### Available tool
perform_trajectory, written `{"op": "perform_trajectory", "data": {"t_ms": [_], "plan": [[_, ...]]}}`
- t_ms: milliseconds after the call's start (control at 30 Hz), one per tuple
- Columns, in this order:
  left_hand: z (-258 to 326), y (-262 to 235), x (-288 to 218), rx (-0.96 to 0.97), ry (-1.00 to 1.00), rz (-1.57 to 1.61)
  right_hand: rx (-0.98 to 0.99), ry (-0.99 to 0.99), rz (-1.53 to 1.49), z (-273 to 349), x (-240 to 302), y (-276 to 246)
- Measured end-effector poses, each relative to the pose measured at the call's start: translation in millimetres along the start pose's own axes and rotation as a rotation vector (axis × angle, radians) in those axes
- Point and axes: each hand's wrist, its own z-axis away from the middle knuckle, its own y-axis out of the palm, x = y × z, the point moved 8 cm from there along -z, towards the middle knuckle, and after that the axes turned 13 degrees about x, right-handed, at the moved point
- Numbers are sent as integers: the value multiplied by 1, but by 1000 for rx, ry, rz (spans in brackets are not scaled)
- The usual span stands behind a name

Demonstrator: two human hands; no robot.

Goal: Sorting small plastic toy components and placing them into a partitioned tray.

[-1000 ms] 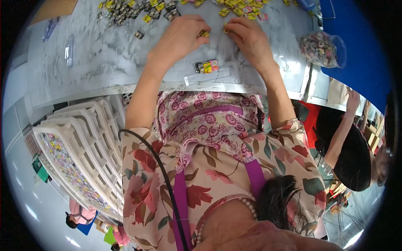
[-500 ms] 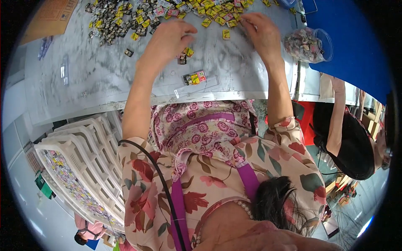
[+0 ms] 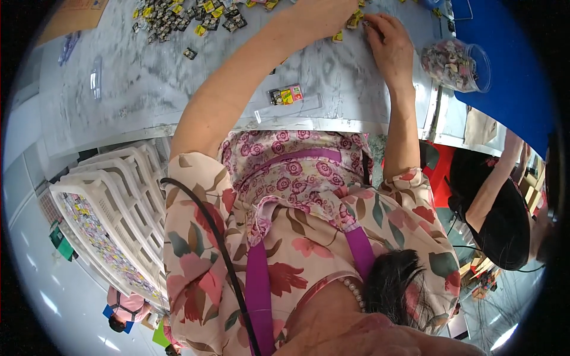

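Yellow and black small packets (image 3: 178, 15) lie scattered on a grey marbled table (image 3: 136, 89), a floral blouse (image 3: 309, 237) in cream, red and green carries purple straps (image 3: 258, 285), beside white crates (image 3: 113, 196) and a blue panel (image 3: 522, 71).

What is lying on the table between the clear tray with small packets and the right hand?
Only bare marbled table separates tray and right hand, per the head view.
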Motion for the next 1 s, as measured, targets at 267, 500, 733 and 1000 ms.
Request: {"op": "perform_trajectory", "data": {"t_ms": [267,500,733,1000], "plan": [[5,18,0,-344,156,86,-105,-13,86,5,11,-5],[-1,6,15,-178,89,239,-56,15,-314,13,64,-16],[113,-30,85,-96,-322,830,146,-254,-324,9,125,21],[188,20,81,-79,-572,598,365,-368,-197,3,148,81]]}}
